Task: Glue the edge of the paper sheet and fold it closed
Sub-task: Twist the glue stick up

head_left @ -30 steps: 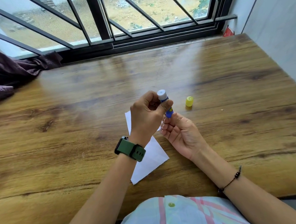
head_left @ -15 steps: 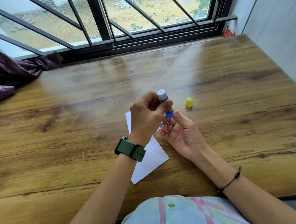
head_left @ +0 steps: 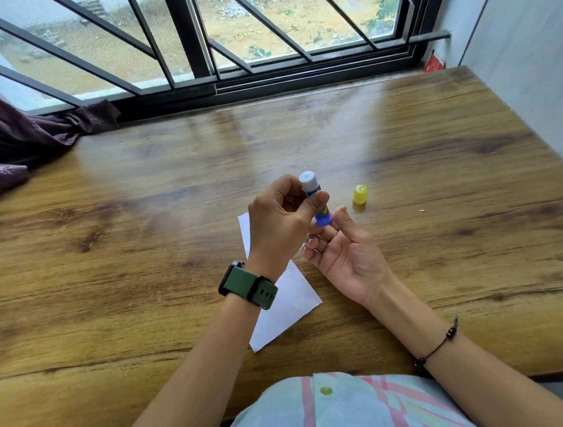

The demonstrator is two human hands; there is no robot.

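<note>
You sit at a glossy brown wood-grain table [head_left: 139, 247]. Along its far edge runs a black-framed window with slanted bars [head_left: 188, 50], daylight glaring off the tabletop. Dark purple cloth [head_left: 8, 143] lies at the table's far-left corner; a pale grey wall [head_left: 531, 34] borders its right side.
</note>
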